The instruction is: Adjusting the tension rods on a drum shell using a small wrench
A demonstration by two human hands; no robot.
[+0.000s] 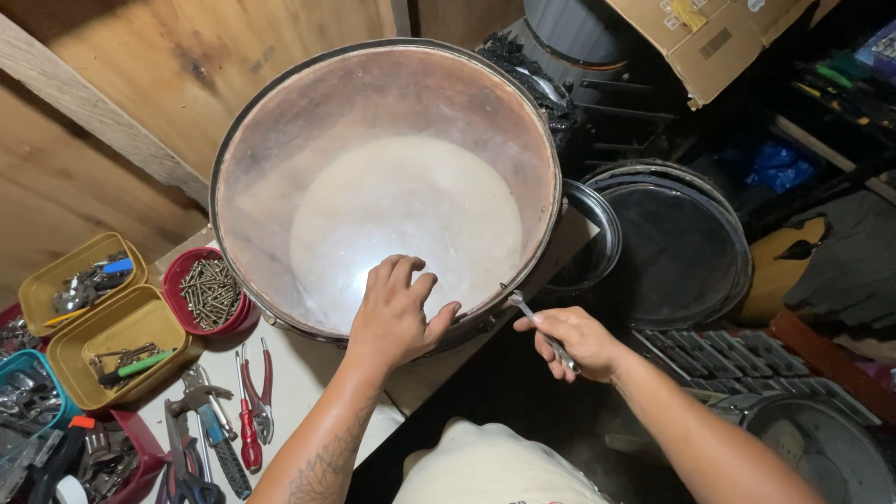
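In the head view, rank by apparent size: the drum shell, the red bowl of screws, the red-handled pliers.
1. Drum shell, by far the largest.
2. Red bowl of screws and red-handled pliers look alike; no ranking.

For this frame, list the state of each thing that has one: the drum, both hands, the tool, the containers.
Drum shell: tilted, open end toward the camera.
Left hand: resting on the drum's near rim.
Right hand: closed around a metal wrench at the rim.
Red bowl: filled with screws.
Yellow trays: open, holding small tools.
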